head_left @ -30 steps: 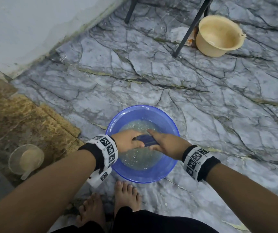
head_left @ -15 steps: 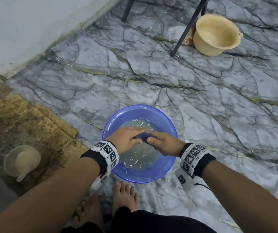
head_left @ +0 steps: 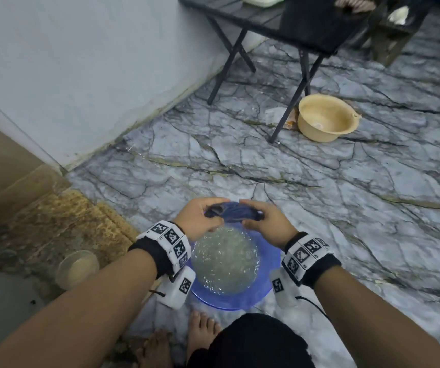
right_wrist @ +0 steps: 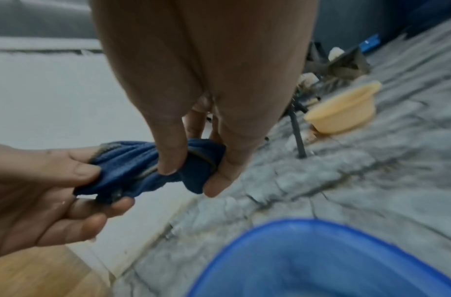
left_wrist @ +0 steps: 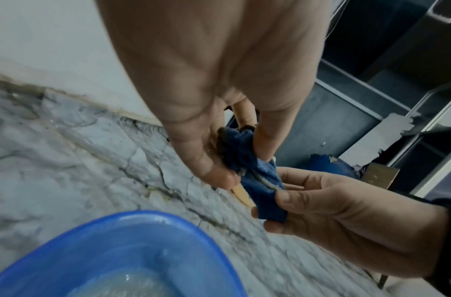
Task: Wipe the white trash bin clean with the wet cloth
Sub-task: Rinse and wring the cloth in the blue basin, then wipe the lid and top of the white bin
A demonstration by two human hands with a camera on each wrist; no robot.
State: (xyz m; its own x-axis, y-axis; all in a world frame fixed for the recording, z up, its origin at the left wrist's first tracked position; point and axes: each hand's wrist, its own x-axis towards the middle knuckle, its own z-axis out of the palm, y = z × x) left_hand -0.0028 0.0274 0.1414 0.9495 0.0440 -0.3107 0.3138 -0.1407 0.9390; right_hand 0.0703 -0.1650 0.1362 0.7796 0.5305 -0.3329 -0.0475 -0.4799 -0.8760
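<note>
A bunched dark blue wet cloth (head_left: 233, 212) hangs in the air above the far rim of a blue basin (head_left: 272, 293) of cloudy water. My left hand (head_left: 200, 217) pinches its left end and my right hand (head_left: 266, 221) pinches its right end. The left wrist view shows the cloth (left_wrist: 255, 176) between thumb and fingertips of both hands. From the right wrist, the cloth (right_wrist: 143, 170) stretches between the two hands above the basin (right_wrist: 321, 261). A cream-coloured round bin (head_left: 325, 120) lies on the marble floor at the far right.
A black folding table (head_left: 280, 25) stands behind, its leg (head_left: 288, 112) beside the cream bin. A wall (head_left: 80, 62) runs along the left. A brown wet step (head_left: 48, 216) with a small clear scoop (head_left: 76, 269) lies at left. My bare feet (head_left: 200, 333) stand near the basin.
Both hands have lifted the cloth out of the water and away from me, to above the basin's far rim. The head view has tilted up, showing the table.
</note>
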